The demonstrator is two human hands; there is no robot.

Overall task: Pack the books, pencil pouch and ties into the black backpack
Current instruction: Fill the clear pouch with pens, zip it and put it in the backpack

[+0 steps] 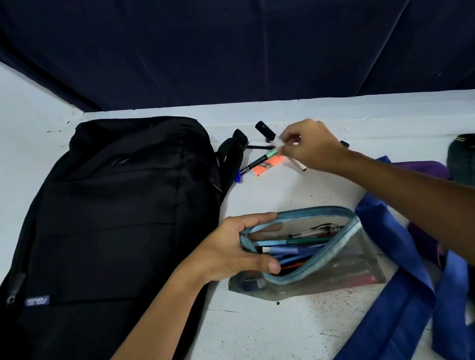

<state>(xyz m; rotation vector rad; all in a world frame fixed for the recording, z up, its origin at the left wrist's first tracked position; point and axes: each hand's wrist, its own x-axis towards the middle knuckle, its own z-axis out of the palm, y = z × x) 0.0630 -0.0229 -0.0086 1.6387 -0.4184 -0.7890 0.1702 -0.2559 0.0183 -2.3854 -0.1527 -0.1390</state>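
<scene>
Left hand (233, 249) grips the pencil pouch's (305, 252) mouth open while the right gathers loose pens.
Right hand (307, 147) fingers pinch a small pale item above pens (261, 162) near the worktop's (279, 339) far edge, likely to refill the pouch; black backpack (103, 241) lies closed at the left edge, blue ties (400, 294) at the right.

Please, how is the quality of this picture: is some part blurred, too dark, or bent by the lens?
Head view: the right hand is slightly motion-blurred where it pinches a small white thing; the black backpack is so dark that its seams barely show; the wide lens bends the table edge and stretches the forearms; the left hand and clear pencil pouch are fairly sharp; light is soft, without glare.
</scene>
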